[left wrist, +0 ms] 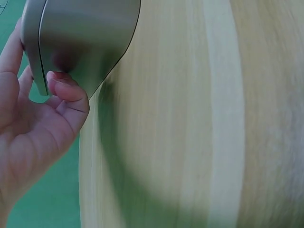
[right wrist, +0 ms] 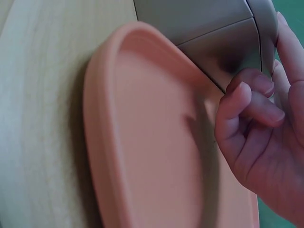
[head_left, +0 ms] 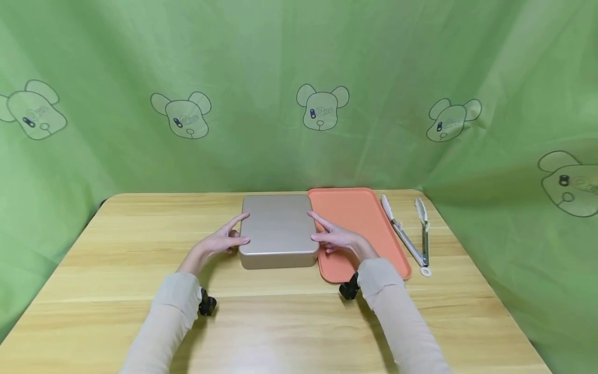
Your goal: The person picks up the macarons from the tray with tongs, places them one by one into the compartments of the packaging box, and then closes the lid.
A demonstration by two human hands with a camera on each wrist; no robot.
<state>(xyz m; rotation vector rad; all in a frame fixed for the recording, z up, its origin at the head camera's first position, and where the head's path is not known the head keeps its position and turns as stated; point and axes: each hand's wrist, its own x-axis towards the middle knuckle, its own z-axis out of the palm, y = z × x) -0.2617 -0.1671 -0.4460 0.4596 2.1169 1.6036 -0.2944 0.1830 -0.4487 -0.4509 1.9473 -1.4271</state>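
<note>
A flat, champagne-coloured metal box (head_left: pixel 280 261) with a smooth lid (head_left: pixel 279 223) rests closed on the table, right of its left-hand half. At its left side, my left hand (head_left: pixel 218 242) grips the lid's edge, thumb and index finger on the upper rim. My right hand (head_left: pixel 340 239) holds the opposite edge in the same way. Both wrist views show a thin seam between lid and body, with some fingers curled near it; the left hand (left wrist: pixel 40 128) and right hand (right wrist: pixel 266 142) partly cover that edge.
A coral-pink tray (head_left: pixel 355 208) lies against the box's right side, under my right forearm. Metal tongs (head_left: pixel 409 246) with pale tips lie spread beyond it. A green patterned curtain (head_left: pixel 252 145) surrounds the wooden table (head_left: pixel 140 249) at the back and sides.
</note>
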